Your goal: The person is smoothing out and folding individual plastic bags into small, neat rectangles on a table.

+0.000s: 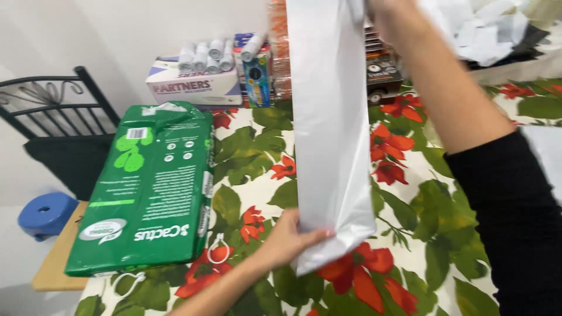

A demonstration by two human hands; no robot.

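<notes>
We stood over a table [257, 152] covered with a cloth printed in red flowers and broad green leaves on a pale ground. Behind it rose a plain whitish wall, and to the left a black metal chair [64, 117] stood with a dark seat; below it sat a small blue stool [45, 213], and a tan wooden board [55, 260] jutted out from under the table's edge.

Our left hand [287, 237] pinched the lower edge of a long white plastic bag [331, 129], thumb on the near face and fingers closed behind it. The bag hung upright above the middle of the table, stretched taut between the two hands, its bottom corner just above the cloth. Our right hand [383, 9] reached up to the bag's top at the upper edge of the view; its arm wore a black sleeve [515, 222] pushed back from the forearm.

A large green package [146, 187] lay flat on the left of the table, near the left hand but apart from it. At the far edge stood a white carton [196, 85] topped with small white rolls [205, 55], a blue box [256, 76] beside it, and dark boxes [383, 73] behind the bag. Crumpled white material [486, 29] was heaped at the upper right.

The right hand was cut off by the frame, so we could not tell its grip. The bag hid what stood directly behind it.
</notes>
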